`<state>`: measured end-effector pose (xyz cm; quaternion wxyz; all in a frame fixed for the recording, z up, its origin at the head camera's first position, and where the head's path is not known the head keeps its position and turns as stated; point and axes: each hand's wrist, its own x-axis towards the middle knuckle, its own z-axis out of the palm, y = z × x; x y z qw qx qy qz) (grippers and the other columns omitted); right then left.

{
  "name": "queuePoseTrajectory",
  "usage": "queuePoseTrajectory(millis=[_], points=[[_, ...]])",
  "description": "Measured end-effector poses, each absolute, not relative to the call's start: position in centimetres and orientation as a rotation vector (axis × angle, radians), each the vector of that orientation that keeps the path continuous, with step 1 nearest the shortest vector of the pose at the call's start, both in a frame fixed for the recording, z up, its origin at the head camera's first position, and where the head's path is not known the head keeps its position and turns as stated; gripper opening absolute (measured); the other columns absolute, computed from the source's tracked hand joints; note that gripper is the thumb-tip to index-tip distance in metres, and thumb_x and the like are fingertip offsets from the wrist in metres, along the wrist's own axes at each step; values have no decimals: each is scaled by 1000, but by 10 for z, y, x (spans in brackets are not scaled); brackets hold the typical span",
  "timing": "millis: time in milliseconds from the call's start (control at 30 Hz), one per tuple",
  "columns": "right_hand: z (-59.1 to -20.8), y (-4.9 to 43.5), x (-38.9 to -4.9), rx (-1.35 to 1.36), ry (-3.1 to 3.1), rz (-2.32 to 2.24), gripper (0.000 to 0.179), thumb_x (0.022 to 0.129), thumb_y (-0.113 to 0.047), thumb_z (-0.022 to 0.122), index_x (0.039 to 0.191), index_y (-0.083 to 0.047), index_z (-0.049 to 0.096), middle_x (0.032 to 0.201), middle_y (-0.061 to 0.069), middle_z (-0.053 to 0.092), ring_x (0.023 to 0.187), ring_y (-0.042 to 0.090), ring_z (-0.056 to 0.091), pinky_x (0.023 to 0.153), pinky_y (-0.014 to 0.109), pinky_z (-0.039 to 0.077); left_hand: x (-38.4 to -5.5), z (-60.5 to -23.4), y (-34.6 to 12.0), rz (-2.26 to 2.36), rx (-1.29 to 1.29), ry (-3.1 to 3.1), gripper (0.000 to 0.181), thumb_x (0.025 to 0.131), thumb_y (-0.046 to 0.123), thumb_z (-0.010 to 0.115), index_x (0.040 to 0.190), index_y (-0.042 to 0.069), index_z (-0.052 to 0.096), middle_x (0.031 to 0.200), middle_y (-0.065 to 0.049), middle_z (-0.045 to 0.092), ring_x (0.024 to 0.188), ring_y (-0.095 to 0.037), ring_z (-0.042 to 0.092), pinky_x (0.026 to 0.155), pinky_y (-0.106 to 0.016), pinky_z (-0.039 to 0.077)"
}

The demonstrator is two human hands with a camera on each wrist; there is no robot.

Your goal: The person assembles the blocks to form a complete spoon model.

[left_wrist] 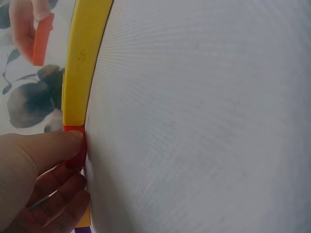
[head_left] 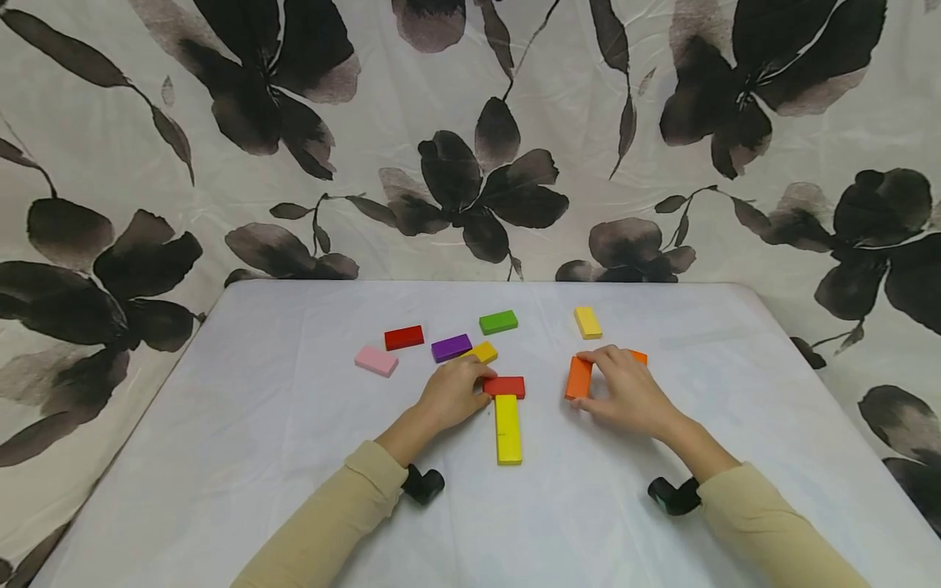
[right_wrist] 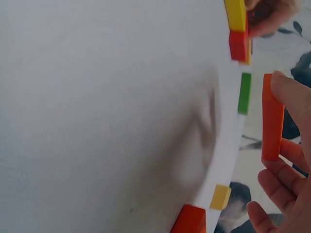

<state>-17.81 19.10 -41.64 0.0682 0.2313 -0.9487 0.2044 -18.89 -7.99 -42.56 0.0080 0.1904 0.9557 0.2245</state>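
My left hand [head_left: 456, 392] grips the left end of a red block [head_left: 506, 387], thumb on one side and fingers on the other in the left wrist view. That block lies crosswise at the far end of a long yellow block [head_left: 508, 433], the two making a T shape. To the right, my right hand [head_left: 625, 396] pinches an orange block [head_left: 578, 378] between thumb and fingers. The right wrist view has this orange block [right_wrist: 273, 119] raised off the table. A second orange block [head_left: 639, 357] lies behind the right hand, mostly hidden by it.
Beyond the left hand lie a purple block [head_left: 451, 348], a yellow block [head_left: 483, 352], another red block [head_left: 403, 338] and a pink block [head_left: 376, 361]. Farther back are a green block [head_left: 498, 322] and a small yellow block [head_left: 588, 322]. Floral cloth [head_left: 470, 245] hangs behind the white table [head_left: 294, 506].
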Motion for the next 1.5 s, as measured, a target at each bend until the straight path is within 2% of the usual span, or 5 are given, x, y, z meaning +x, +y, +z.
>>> queuePoseTrajectory(millis=[367, 767, 1033, 1500], points=[[-414, 173, -154, 829, -2819, 606, 61, 68, -34, 80, 119, -9, 58, 108, 3, 56, 96, 21, 52, 81, 36, 43, -190, -425, -80, 701, 591, 2985, 31, 76, 14, 74, 106, 9, 70, 93, -4, 63, 85, -16, 56, 83, -29, 50], [-413, 156, -132, 945, -2835, 567, 65, 68, -40, 79, 122, -14, 56, 112, -1, 54, 101, 15, 50, 82, 34, 44, -191, -426, -80, 698, 603, 2984, 30, 77, 14, 74, 106, 9, 70, 93, -4, 63, 85, -15, 55, 83, -30, 50], [-417, 147, -115, 1044, -2852, 604, 63, 70, -43, 76, 124, -18, 55, 111, -7, 51, 99, 8, 46, 82, 30, 43, -190, -426, -79, 698, 602, 2972, 30, 77, 14, 74, 106, 9, 70, 95, -4, 63, 87, -16, 56, 84, -30, 50], [-424, 135, -96, 1197, -2819, 638, 58, 75, -48, 70, 122, -17, 55, 111, -10, 48, 100, 3, 43, 81, 26, 41, -188, -428, -80, 698, 606, 2983, 30, 77, 15, 73, 106, 9, 70, 97, -5, 63, 90, -17, 57, 86, -31, 50]])
